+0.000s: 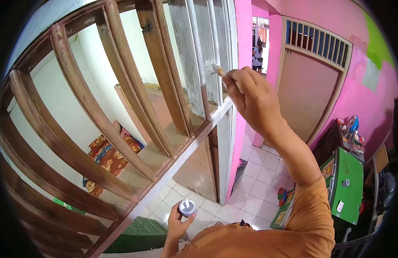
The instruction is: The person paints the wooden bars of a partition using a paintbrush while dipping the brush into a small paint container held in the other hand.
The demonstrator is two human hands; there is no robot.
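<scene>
My right hand (250, 96) is closed round the handle of a paintbrush (218, 69). The brush's pale bristles touch a grey-white slat (212, 47) at the right end of the wooden grille. Down at the bottom middle, my left hand (178, 225) holds a small can of white paint (187, 207), its open top facing up. Slats further left, such as the brown slat (153, 64), show bare wood. A whitish rail (173, 168) runs slantwise below the grille.
Past the pink wall edge (243, 38) is a closed door (308, 90). A green cabinet (347, 185) stands at the right, and a green object (138, 232) lies below the rail. A person (257, 56) stands in the far doorway. Patterned cloth (110, 161) shows behind the slats.
</scene>
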